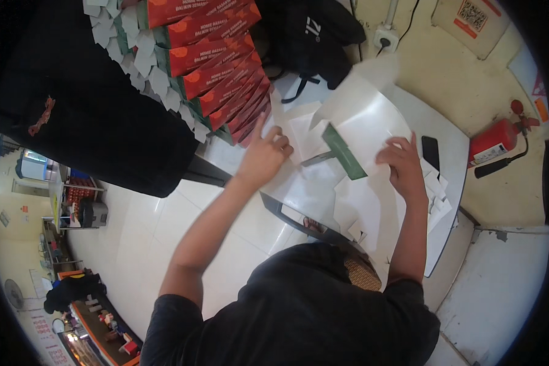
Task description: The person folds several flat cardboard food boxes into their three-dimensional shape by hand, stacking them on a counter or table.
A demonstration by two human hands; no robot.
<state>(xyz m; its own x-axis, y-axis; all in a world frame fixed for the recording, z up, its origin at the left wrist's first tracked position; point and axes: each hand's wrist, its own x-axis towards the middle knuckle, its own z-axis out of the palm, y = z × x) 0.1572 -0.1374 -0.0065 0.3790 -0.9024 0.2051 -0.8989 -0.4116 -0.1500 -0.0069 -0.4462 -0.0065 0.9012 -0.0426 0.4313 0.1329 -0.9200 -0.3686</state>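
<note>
Between my two hands, a green cardboard piece (345,151) with a narrow side flap rests on white paper on the table. My left hand (265,154) is beside the lower edge of the red and green printed boxes (216,73); its index finger points toward them, the others are half bent, and I see nothing held. To the right of the green piece, my right hand (404,166) is raised over the table with loosely bent, parted fingers and nothing visible in them. A large white sheet (369,100) curls up beyond the green piece.
A black phone (430,152) and white paper scraps (436,198) lie on the table's right side. Beyond the boxes sits a black bag (311,43). Black cloth (97,110) is at the left. A red fire extinguisher (493,141) stands by the wall.
</note>
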